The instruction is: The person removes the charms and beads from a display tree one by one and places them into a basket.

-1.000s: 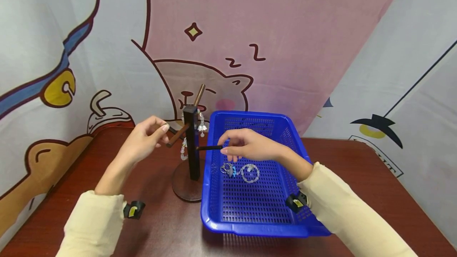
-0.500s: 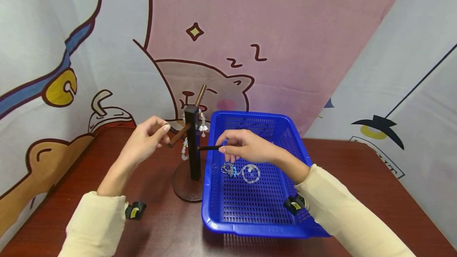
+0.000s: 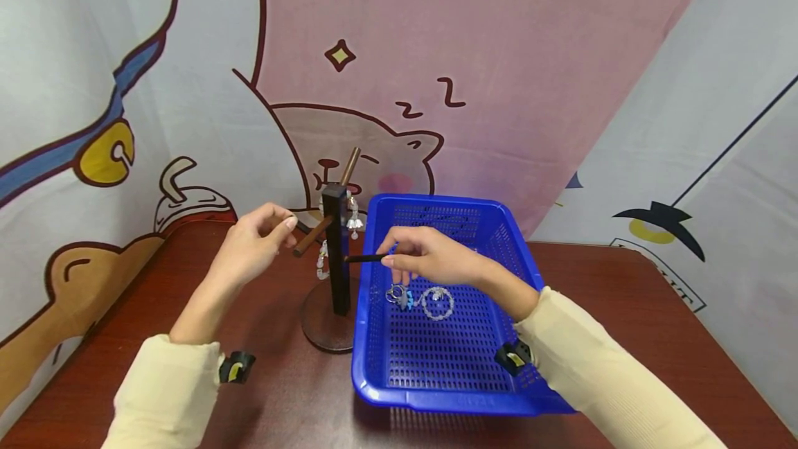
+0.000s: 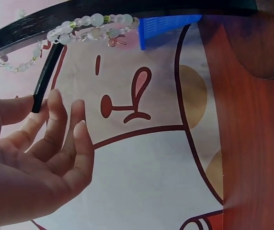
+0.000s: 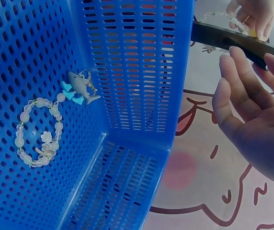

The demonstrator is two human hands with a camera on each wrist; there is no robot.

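Note:
A dark wooden jewellery stand [image 3: 339,255] with several pegs stands upright on a round base. My left hand [image 3: 252,244] pinches the tip of its back-left dark peg [image 4: 44,79] between thumb and index finger, the other fingers loosely bent. My right hand [image 3: 436,255] pinches the end of the right peg [image 3: 363,258] over the basket's left side. Pale beaded bracelets hang on the stand; one bracelet [image 4: 96,20] shows in the left wrist view, and another bracelet [image 3: 354,219] with a bell-shaped charm hangs behind the post.
Right of the stand sits a blue plastic basket [image 3: 464,404]. Inside lie a clear beaded bracelet [image 5: 19,141] and a grey shark keychain [image 5: 81,86] with blue pieces. A reddish-brown table [image 3: 280,393] bears everything, with a cartoon-printed cloth [image 3: 499,54] behind.
My right hand has shifted slightly left, its fingertips closing over the end of the right peg. My left hand stays at its peg.

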